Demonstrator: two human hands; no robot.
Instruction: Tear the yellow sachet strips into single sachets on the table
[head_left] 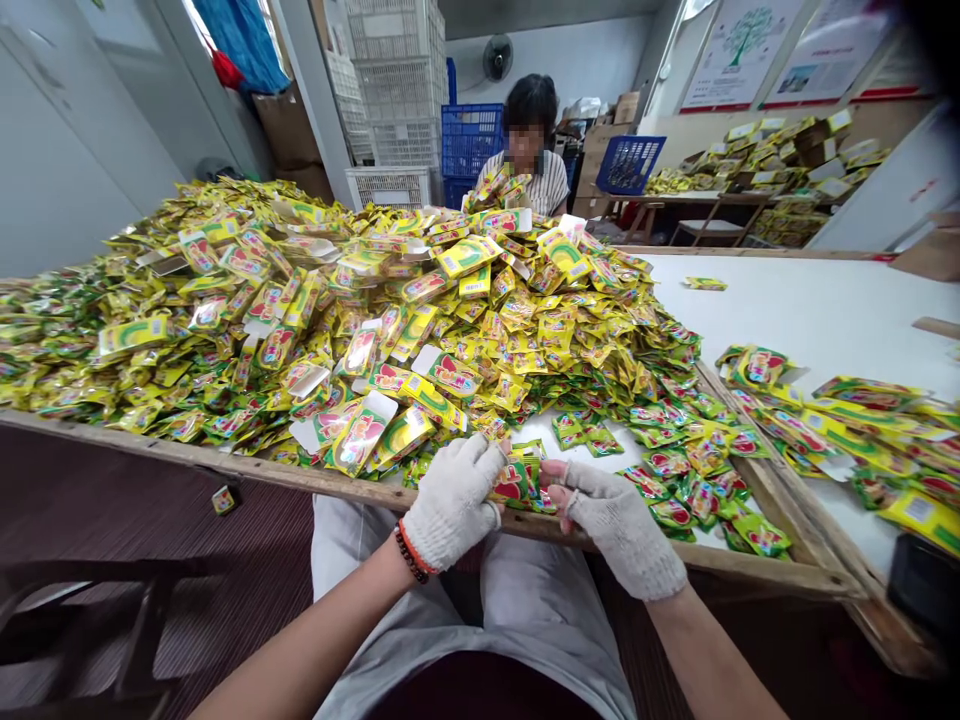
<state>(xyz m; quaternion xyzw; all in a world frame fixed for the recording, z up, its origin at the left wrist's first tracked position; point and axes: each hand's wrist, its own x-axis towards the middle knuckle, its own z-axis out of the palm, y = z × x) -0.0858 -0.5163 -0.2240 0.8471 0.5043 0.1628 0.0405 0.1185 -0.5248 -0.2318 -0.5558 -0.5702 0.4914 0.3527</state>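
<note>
Both of my hands wear white knit gloves with open fingertips. My left hand (452, 500) and my right hand (616, 525) are closed on the two ends of a small stack of green and yellow sachets (521, 478), held just above the wooden front edge (360, 488) of the table. A huge heap of the same yellow-green sachets (315, 300) rises right behind my hands. Flat folded cartons (360, 430) lie on the heap near my left hand. Loose sachets (697, 490) lie to the right of my right hand.
A person in a striped shirt (529, 150) sits at the far side of the heap. A second white table (825, 310) at the right carries more sachets and cartons (847, 420). Stacked white crates (397, 90) and blue crates (471, 135) stand behind. One sachet (223, 499) lies on the floor.
</note>
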